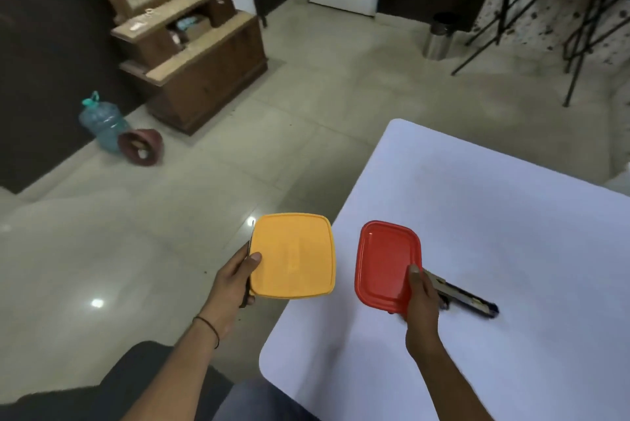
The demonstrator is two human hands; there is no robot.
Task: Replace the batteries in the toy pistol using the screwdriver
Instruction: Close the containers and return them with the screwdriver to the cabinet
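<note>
My left hand [235, 279] grips an orange-lidded box [293, 255] by its left edge, held over the floor just left of the white table [477, 216]. A thin screwdriver [250, 243] is pinned under the same hand's thumb, its shaft pointing up along the box. My right hand [422, 298] holds a red-lidded box [387, 263] above the table's near left part, thumb on the lid. The toy pistol [463, 296], tan and black, shows just behind that hand with its barrel pointing right; whether it lies on the table or is held I cannot tell.
A wooden dresser with a mirror [191, 55] stands far left. A blue water jug [102, 122] and a maroon tipped pot [141, 146] sit on the tiled floor. A steel bin [439, 37] and folding table legs [579, 35] are at the back right.
</note>
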